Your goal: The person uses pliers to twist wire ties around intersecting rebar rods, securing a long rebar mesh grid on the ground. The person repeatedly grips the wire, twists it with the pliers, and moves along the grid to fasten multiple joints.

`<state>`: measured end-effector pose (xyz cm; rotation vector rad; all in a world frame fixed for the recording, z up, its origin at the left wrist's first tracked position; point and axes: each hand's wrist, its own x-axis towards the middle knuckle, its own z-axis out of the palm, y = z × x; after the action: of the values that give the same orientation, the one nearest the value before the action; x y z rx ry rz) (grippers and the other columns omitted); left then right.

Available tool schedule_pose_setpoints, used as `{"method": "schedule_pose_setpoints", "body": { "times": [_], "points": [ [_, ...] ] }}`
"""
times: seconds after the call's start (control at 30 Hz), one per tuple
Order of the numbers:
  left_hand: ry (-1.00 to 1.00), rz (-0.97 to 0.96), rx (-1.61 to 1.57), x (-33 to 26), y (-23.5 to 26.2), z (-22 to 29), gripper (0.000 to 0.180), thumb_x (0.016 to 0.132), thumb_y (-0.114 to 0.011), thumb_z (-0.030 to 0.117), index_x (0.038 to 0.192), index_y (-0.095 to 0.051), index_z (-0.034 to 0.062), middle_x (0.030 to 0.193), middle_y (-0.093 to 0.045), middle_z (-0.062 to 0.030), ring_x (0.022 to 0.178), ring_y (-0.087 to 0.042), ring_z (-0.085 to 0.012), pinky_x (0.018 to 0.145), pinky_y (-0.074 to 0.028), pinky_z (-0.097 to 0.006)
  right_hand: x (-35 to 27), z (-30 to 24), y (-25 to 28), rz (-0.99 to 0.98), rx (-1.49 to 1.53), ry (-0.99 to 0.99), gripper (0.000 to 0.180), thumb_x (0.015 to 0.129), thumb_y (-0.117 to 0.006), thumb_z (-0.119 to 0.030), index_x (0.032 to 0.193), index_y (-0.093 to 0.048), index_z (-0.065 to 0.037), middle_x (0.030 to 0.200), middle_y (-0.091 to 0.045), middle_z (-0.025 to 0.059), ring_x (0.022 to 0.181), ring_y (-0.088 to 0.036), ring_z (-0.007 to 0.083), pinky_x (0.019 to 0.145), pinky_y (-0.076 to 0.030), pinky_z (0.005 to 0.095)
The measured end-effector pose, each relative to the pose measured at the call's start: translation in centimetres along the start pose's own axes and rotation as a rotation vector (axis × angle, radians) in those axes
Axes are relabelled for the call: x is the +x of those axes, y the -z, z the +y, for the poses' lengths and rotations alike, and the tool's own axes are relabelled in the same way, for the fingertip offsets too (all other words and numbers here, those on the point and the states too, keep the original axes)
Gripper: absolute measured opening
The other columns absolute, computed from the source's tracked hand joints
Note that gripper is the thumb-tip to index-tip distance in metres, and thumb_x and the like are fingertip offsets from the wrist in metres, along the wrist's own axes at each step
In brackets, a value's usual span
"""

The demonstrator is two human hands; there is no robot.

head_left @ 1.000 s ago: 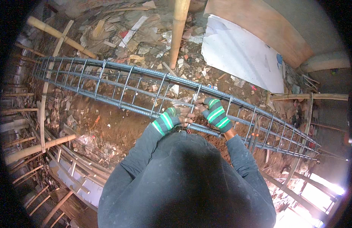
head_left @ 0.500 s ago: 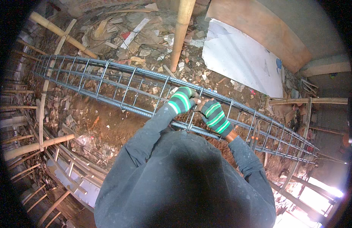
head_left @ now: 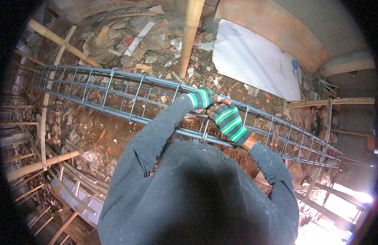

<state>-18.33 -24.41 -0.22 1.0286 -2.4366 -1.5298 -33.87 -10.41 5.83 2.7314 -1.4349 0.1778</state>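
A long rebar cage [head_left: 115,87] of grey steel bars and stirrups runs from the upper left to the lower right over the rubble. Both hands wear dark gloves with green and white stripes. My left hand [head_left: 202,98] is closed around the cage's far upper bar. My right hand [head_left: 229,120] reaches across the cage with its back to the camera. Its fingertips meet the left hand at the same joint on that bar. What they pinch is hidden. My dark sleeves and torso cover the near side of the cage below.
A bamboo pole [head_left: 191,34] stands behind the cage, and another pole [head_left: 62,43] lies at the upper left. A white sheet [head_left: 254,61] leans on a curved wooden board [head_left: 287,36]. Rubble, scrap paper and red earth cover the ground. Bamboo and planks [head_left: 42,163] are stacked at the left.
Both hands have moved up from the cage's near bars to its far upper bar and closed in on one joint. The view has shifted slightly.
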Motion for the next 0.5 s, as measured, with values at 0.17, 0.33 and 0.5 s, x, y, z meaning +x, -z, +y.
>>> {"method": "schedule_pose_setpoints", "body": {
  "times": [0.17,0.33,0.5],
  "points": [
    [0.026,0.467,-0.453,-3.1,1.1,0.0,0.037,0.098,-0.070,0.030,0.119,-0.074,0.0000,0.087,-0.075,-0.0086,0.074,-0.067,-0.0155,0.070,-0.054,-0.032,-0.2,-0.3,-0.2,-0.074,0.224,-0.178,0.018,0.085,-0.071,-0.021,0.090,-0.069,-0.004,0.078,-0.065,0.0161,0.078,-0.062,0.0370,0.074,-0.047,0.0482],
    [-0.014,0.842,-0.598,-9.8,3.6,-2.6,0.028,0.097,-0.071,0.021,0.116,-0.074,-0.0005,0.090,-0.073,-0.0051,0.079,-0.065,-0.0113,0.072,-0.054,-0.029,-0.2,-3.3,-2.2,0.131,0.536,-0.722,0.026,0.087,-0.076,-0.027,0.085,-0.070,-0.002,0.067,-0.064,0.0180,0.061,-0.062,0.0358,0.057,-0.045,0.0453],
    [0.127,1.200,-0.364,-16.2,5.6,-6.4,0.024,0.097,-0.071,0.019,0.114,-0.074,0.0018,0.099,-0.074,-0.0089,0.087,-0.067,-0.0161,0.080,-0.054,-0.031,-0.1,-6.0,-2.7,0.184,0.704,-1.077,0.033,0.086,-0.081,-0.029,0.103,-0.075,-0.002,0.083,-0.071,0.0155,0.076,-0.066,0.0275,0.070,-0.051,0.0399]
  ]
}}
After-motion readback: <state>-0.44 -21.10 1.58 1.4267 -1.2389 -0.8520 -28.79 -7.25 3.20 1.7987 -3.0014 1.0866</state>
